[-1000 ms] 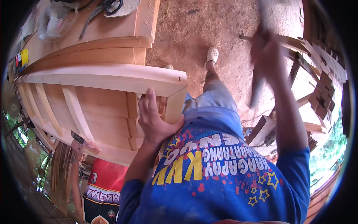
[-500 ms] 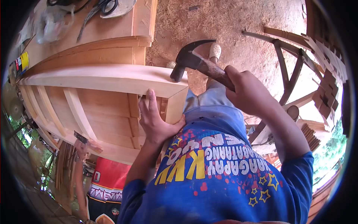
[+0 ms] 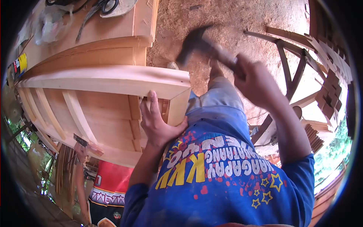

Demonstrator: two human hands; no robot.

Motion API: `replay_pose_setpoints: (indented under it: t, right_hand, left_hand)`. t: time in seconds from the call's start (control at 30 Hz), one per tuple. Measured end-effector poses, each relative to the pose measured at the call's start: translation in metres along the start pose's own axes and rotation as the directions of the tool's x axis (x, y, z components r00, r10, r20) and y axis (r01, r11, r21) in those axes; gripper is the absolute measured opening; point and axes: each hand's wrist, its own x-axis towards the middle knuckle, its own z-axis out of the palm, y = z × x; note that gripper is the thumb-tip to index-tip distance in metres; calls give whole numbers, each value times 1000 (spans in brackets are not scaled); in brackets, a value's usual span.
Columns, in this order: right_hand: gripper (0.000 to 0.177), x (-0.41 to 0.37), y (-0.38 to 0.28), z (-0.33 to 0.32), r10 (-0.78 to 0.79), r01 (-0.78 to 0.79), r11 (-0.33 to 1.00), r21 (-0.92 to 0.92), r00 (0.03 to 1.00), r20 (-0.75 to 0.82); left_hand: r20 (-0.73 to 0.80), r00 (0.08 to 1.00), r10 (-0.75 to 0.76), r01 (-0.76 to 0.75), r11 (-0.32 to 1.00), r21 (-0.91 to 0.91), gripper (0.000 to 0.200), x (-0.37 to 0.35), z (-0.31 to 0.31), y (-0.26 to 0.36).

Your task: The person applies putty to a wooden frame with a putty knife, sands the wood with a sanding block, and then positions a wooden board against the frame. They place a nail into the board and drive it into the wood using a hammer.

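My right hand [image 3: 259,81] is wrapped round the handle of a claw hammer [image 3: 196,42], which is blurred and raised off the wood. Its head hangs just beyond the corner of a pale wooden frame [image 3: 124,84]. With fingers against the frame's long rail and thumb against the short end piece, my left hand [image 3: 159,123] grips that corner. A small dark spot shows on the rail near its end. Slats [image 3: 77,113] cross the frame's inside.
Another person's hand [image 3: 80,153] holds a tool with a dark blade at the frame's lower side. Behind the frame stands a wooden bench [image 3: 106,26] with scissors [image 3: 107,6] and a plastic bag [image 3: 51,24]. Dark wooden trestle legs [image 3: 285,62] stand at right on the shaving-strewn floor.
My right hand has lifted the hammer off the frame's corner, moving up and slightly right. My left hand stays at the corner.
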Motion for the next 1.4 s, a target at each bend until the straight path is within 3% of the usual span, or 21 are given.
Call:
replay_pose_setpoints:
  t: [0.03, 0.07, 0.13, 0.23, 0.27, 0.33, 0.4, 0.47, 0.57, 0.67, 0.7, 0.73, 0.87, 0.9, 1.0, 1.03, 1.13, 1.17, 1.27, 1.3, 1.4]
  right_hand:
    - [19, 0, -8, -9, 52, -32, 982, 188, 993, -107]
    - [20, 7, 2, -6, 10, 68, 969, 237, 949, -314]
    - [19, 14, -7, -25, 158, 59, 868, 493, 908, -388]
    - [23, 11, 4, -1, 118, 33, 941, 336, 900, -419]
    - [26, 8, 4, 10, 11, 10, 993, 116, 983, -184]
    - [27, -10, 3, 20, -63, 80, 991, -103, 986, 157]
    - [28, -6, 4, 6, -57, 73, 986, -153, 993, 103]
    - [22, -1, 0, -4, 25, -24, 991, 128, 1000, -4]
    - [25, 14, 2, -1, 98, 42, 930, 365, 929, -356]
    - [24, 11, 18, 25, -49, 119, 966, 228, 955, -293]
    - [23, 3, 17, 32, -133, 134, 990, 48, 991, -32]
    - [21, -6, 10, 28, -162, 161, 987, 12, 985, 53]
    - [29, 2, 19, 20, -118, 121, 990, -72, 992, 52]
    - [32, 4, 18, 20, -87, 92, 989, -120, 995, 45]
    - [25, 5, 21, 32, -46, 48, 999, 12, 996, -78]
    - [25, 5, 26, 35, -44, 44, 999, 1, 994, -99]
    - [24, 5, 44, 36, -36, 32, 999, -32, 989, -143]
    - [23, 4, 48, 36, -31, 24, 998, -52, 989, -143]
    - [23, 5, 57, 39, -25, 16, 997, -80, 993, -115]
    - [23, 4, 58, 40, -42, 27, 994, -110, 990, -134]
    - [24, 0, 51, 36, -25, 12, 995, -104, 992, -122]
  left_hand:
    - [-3, 1000, -3, 3, 1000, 3, 132, -2, -1, -1]
    - [-8, 1000, 4, -4, 1000, -6, 132, -2, -1, -2]
    - [-19, 1000, 21, -21, 999, -28, 132, -1, -1, -1]
    - [-29, 999, 42, -43, 999, -17, 132, 0, 0, -3]
    - [-23, 999, 36, -36, 999, -7, 132, -1, 0, -2]
    - [0, 999, 33, -33, 999, 14, 132, -2, -1, -1]
    - [20, 1000, -3, 3, 1000, 6, 132, -1, -1, 1]
    - [35, 999, -34, 34, 999, 0, 132, -4, -3, 1]
    - [46, 998, -35, 35, 999, -4, 132, -2, -3, 0]
    - [72, 996, -53, 52, 999, 17, 132, -5, -4, 1]
    - [80, 995, -64, 63, 998, 10, 132, -7, -4, 0]
    - [79, 994, -72, 72, 997, 6, 132, -6, -5, 0]
    - [108, 988, -114, 111, 993, 33, 133, -3, -11, 6]
    - [205, 951, -230, 224, 973, 50, 133, 2, -22, 16]
    - [114, 988, -107, 98, 992, 83, 129, 4, -35, 24]
    - [108, 984, -140, 131, 988, 85, 120, 11, -52, 35]
    - [-278, 960, 43, -11, 993, 114, 108, 32, -74, 37]
    - [-339, 936, 94, -74, 995, 72, 84, 45, -82, 41]
    - [114, 951, 289, -295, 955, 42, 59, 70, -77, 41]
    - [-1, 907, 422, -420, 902, -101, 33, 80, -79, 44]
    - [255, 838, 483, -306, 802, -514, 20, 122, -105, 34]
